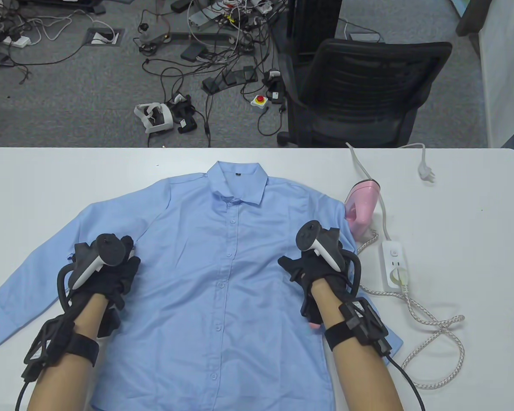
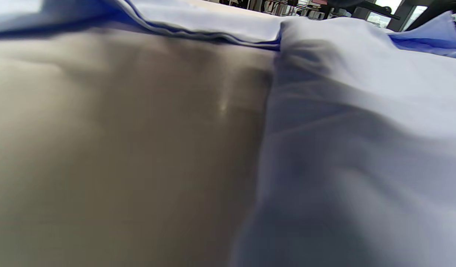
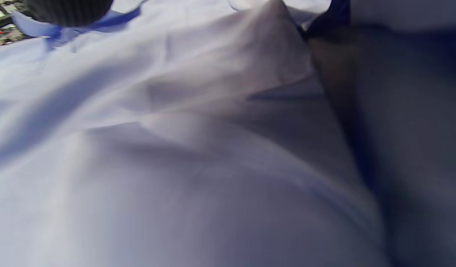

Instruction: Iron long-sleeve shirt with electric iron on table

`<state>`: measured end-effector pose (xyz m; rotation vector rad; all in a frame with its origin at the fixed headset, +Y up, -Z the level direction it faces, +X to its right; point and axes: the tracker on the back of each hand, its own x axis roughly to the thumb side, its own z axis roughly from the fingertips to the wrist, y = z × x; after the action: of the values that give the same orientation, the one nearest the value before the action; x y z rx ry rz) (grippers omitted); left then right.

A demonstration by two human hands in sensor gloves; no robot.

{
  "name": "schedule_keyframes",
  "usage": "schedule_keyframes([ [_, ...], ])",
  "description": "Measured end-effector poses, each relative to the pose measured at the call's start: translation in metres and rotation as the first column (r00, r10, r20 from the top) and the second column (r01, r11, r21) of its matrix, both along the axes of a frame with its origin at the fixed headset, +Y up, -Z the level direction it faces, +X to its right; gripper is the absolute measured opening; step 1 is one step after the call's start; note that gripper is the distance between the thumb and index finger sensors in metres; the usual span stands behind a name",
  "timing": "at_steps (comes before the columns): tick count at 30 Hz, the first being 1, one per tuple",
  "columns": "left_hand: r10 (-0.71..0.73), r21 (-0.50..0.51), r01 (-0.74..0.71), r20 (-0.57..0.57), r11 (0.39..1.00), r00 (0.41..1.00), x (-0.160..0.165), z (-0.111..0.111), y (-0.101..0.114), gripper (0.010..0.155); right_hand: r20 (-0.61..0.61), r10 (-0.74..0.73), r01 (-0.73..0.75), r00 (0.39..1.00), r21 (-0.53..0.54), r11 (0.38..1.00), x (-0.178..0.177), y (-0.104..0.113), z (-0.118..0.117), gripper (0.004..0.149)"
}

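The blue shirt (image 1: 222, 265) lies flat, buttoned, collar far, on the white tabletop (image 1: 462, 205); the left hand (image 1: 107, 269) and right hand (image 1: 312, 269) rest on its two sides, each grip's width hidden; the pink iron (image 1: 362, 205) stands at its right shoulder, beyond the right hand.

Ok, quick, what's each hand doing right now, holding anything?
Left hand: rests on the shirt, left side; grip cannot be told.
Right hand: rests on the shirt, right side; grip cannot be told.
Iron: untouched.
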<state>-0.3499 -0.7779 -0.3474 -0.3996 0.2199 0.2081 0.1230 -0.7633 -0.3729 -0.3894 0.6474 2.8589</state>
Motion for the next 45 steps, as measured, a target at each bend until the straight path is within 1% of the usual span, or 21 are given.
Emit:
schedule_keyframes([
  [2,0.100,-0.045,-0.101,-0.029,0.994,0.995,-0.005,-0.014,-0.011,0.064,0.009,0.006,-0.005,1.000,-0.060,0.998,-0.001,-0.015,-0.009,0.090],
  [4,0.229,-0.146,-0.243,-0.107,0.959,0.968,-0.012,-0.026,-0.019,0.069,-0.020,0.037,-0.040,0.999,-0.167,0.985,-0.002,-0.025,-0.015,0.089],
  [5,0.243,-0.159,-0.263,-0.135,0.952,0.961,-0.016,-0.032,-0.019,0.071,-0.042,0.057,-0.064,0.997,-0.181,0.981,-0.002,-0.028,-0.017,0.090],
  [6,0.232,-0.149,-0.252,-0.141,0.956,0.962,-0.018,-0.036,-0.019,0.073,-0.062,0.083,-0.092,0.995,-0.163,0.982,-0.002,-0.030,-0.021,0.091],
  [8,0.164,-0.127,-0.179,-0.120,0.976,0.979,-0.021,-0.047,-0.017,0.076,-0.053,0.030,-0.038,0.998,-0.154,0.987,-0.001,-0.030,-0.029,0.092],
  [11,0.084,-0.202,-0.102,-0.093,0.974,0.992,-0.019,-0.058,-0.019,0.080,-0.061,0.014,-0.025,0.998,-0.188,0.982,-0.001,-0.031,-0.040,0.092],
  [14,0.019,-0.169,-0.032,-0.077,0.985,0.997,-0.014,-0.063,-0.022,0.082,-0.038,0.001,-0.008,0.999,-0.161,0.987,-0.001,-0.033,-0.049,0.091],
  [18,0.018,-0.132,-0.019,-0.012,0.991,1.000,-0.006,-0.050,-0.014,0.079,-0.027,-0.007,0.005,1.000,-0.067,0.998,0.001,-0.018,-0.043,0.089],
  [20,0.035,-0.075,-0.030,0.068,0.997,0.997,0.004,-0.035,-0.003,0.075,-0.063,-0.015,0.016,0.998,0.003,1.000,-0.002,-0.006,-0.032,0.085],
  [22,0.060,-0.072,-0.047,0.201,0.996,0.978,0.020,-0.016,0.004,0.072,-0.156,0.042,-0.035,0.987,0.049,0.998,-0.012,0.005,-0.011,0.083],
  [25,0.063,-0.145,-0.007,0.388,0.989,0.919,0.045,0.011,-0.004,0.071,-0.316,0.058,-0.059,0.947,0.008,0.998,-0.031,-0.003,0.018,0.083],
  [27,-0.001,-0.163,0.079,0.430,0.983,0.903,0.054,0.024,-0.010,0.070,-0.359,0.033,-0.057,0.933,-0.055,0.997,-0.039,-0.014,0.030,0.084],
  [29,-0.091,-0.130,0.169,0.462,0.977,0.882,0.057,0.031,-0.015,0.069,-0.374,0.059,-0.110,0.926,-0.117,0.987,-0.042,-0.023,0.037,0.084],
  [31,-0.151,-0.086,0.220,0.493,0.972,0.857,0.056,0.035,-0.018,0.075,-0.435,0.147,-0.209,0.888,-0.098,0.973,-0.038,-0.029,0.040,0.088],
  [32,-0.147,-0.099,0.222,0.486,0.970,0.861,0.055,0.035,-0.018,0.079,-0.441,0.133,-0.192,0.888,-0.093,0.977,-0.035,-0.030,0.041,0.091],
  [34,-0.112,-0.156,0.210,0.478,0.965,0.871,0.052,0.037,-0.021,0.085,-0.430,0.065,-0.178,0.900,-0.229,0.957,-0.029,-0.035,0.043,0.096],
  [35,-0.109,-0.165,0.211,0.477,0.963,0.872,0.052,0.038,-0.022,0.087,-0.434,0.064,-0.183,0.899,-0.238,0.954,-0.028,-0.035,0.044,0.096],
  [38,-0.143,-0.143,0.244,0.497,0.959,0.856,0.053,0.040,-0.021,0.090,-0.460,0.094,-0.218,0.883,-0.222,0.950,-0.029,-0.035,0.044,0.098],
  [41,-0.120,-0.167,0.228,0.492,0.959,0.862,0.053,0.040,-0.021,0.090,-0.462,0.086,-0.206,0.883,-0.218,0.954,-0.029,-0.035,0.043,0.098],
  [43,-0.099,-0.173,0.206,0.482,0.963,0.871,0.053,0.040,-0.020,0.088,-0.457,0.093,-0.185,0.885,-0.160,0.970,-0.028,-0.030,0.044,0.096],
  [45,-0.098,-0.135,0.185,0.483,0.974,0.870,0.054,0.041,-0.015,0.087,-0.417,0.073,-0.105,0.906,-0.055,0.993,-0.025,-0.010,0.045,0.096],
])
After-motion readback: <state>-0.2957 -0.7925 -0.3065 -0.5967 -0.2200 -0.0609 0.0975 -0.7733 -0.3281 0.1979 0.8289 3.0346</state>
